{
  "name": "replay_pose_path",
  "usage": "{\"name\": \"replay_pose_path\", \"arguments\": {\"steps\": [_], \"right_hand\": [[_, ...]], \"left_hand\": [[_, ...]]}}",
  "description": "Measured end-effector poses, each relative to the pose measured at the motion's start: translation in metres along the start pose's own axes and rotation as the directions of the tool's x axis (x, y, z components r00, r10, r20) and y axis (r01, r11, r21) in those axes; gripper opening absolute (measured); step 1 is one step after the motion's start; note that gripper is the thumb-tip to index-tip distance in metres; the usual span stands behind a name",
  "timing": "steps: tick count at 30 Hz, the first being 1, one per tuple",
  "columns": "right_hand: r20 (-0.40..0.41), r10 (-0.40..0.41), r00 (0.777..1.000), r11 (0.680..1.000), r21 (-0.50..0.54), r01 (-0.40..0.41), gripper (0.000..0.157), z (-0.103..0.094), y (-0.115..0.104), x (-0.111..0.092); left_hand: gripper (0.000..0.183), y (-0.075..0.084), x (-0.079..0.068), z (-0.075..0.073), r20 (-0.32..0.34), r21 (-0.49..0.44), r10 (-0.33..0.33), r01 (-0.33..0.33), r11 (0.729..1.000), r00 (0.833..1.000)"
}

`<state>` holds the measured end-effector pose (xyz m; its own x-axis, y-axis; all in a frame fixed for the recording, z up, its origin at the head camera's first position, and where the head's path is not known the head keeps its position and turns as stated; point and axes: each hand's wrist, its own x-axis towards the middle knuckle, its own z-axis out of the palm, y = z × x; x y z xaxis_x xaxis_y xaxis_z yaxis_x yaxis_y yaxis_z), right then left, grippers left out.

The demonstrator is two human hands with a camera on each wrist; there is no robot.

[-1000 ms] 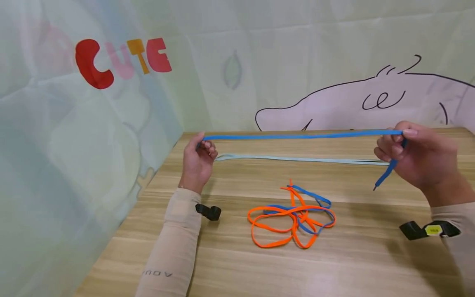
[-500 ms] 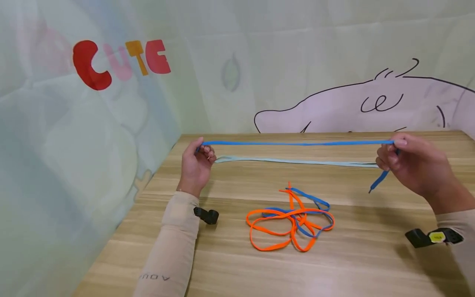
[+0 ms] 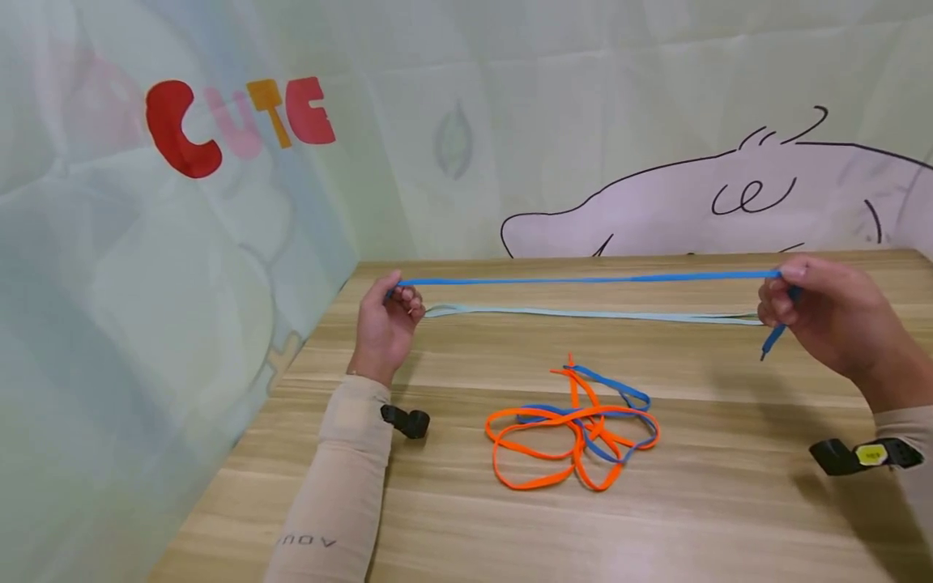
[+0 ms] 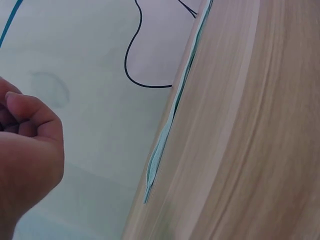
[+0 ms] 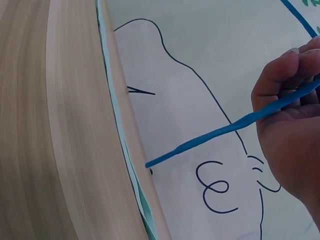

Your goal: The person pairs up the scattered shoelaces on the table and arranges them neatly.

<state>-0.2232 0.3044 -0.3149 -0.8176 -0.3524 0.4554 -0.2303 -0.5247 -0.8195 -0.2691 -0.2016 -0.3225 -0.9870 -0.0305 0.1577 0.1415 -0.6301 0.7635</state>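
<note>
A blue shoelace (image 3: 583, 280) is stretched nearly level above the table between both hands. My left hand (image 3: 388, 330) pinches one end of it between thumb and forefinger. My right hand (image 3: 838, 316) pinches it near the other end, and a short tail with a dark tip hangs below the fingers; this tail (image 5: 215, 134) also crosses the right wrist view. Beyond, a pale mint shoelace (image 3: 583, 312) lies straight and doubled across the table. An orange shoelace (image 3: 535, 484) and another blue shoelace (image 3: 608, 382) lie tangled in loops nearer to me.
The wood-grain table (image 3: 466, 534) runs back to a printed cloth backdrop (image 3: 510, 129). A second cloth wall (image 3: 146, 340) borders the table on the left. Black wrist cameras (image 3: 405, 421) are strapped over both sleeves.
The stretched blue shoelace dips slightly, then stays about level. My right hand lowers and shifts a little right, and its hanging tail looks shorter. The laces on the table stay put.
</note>
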Motion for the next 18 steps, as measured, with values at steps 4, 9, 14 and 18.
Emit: {"name": "replay_pose_path", "arguments": {"steps": [4, 9, 14, 18], "right_hand": [[-0.005, 0.018, 1.000, 1.000, -0.025, -0.018, 0.051, -0.003, -0.002, -0.001], [0.007, 0.024, 1.000, 0.994, -0.110, -0.023, 0.046, -0.007, -0.002, -0.001], [-0.016, 0.011, 1.000, 0.986, -0.167, -0.014, 0.042, -0.012, -0.004, -0.001], [-0.093, 0.027, 0.995, 0.967, -0.250, -0.050, 0.036, -0.014, -0.009, -0.004]], "left_hand": [[0.036, 0.000, 0.001, 0.000, 0.009, 0.016, -0.020, 0.020, 1.000, 1.000], [0.034, 0.001, 0.003, -0.001, -0.026, 0.102, -0.052, 0.055, 0.993, 0.998], [0.026, 0.006, 0.003, -0.001, -0.065, 0.282, -0.094, 0.108, 0.953, 0.993], [0.022, 0.005, 0.005, 0.000, -0.068, 0.404, -0.137, 0.153, 0.902, 0.988]]}}
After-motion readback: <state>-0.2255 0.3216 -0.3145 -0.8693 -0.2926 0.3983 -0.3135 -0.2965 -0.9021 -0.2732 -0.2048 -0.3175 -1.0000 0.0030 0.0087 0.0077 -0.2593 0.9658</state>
